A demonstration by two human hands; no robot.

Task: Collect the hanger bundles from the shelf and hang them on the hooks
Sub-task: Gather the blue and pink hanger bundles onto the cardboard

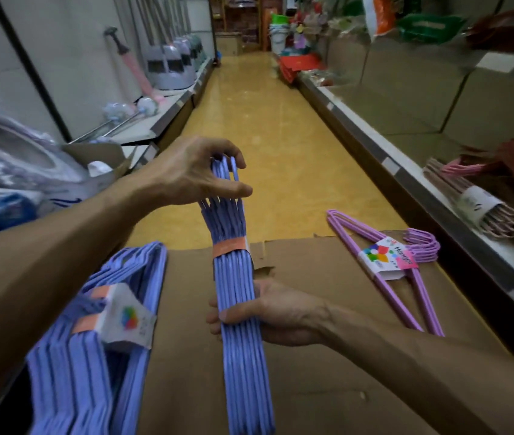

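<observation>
A: Nearest, the cardboard box. What's around it?

B: Left of it, a stack of blue bundles. Above its middle, both hands grip one blue hanger bundle: left hand curled round the hook ends, right hand wrapped round its middle. On its right part, a purple bundle.

A: Progress?

B: Early, I judge. No hooks visible; more bundles wait on the shelf right of it.

Periwinkle-blue wire hanger bundle with orange paper band, held in both hands; lilac-pink wire hanger bundle, multicoloured label, beyond the right hand; brown cardboard box beneath.
</observation>
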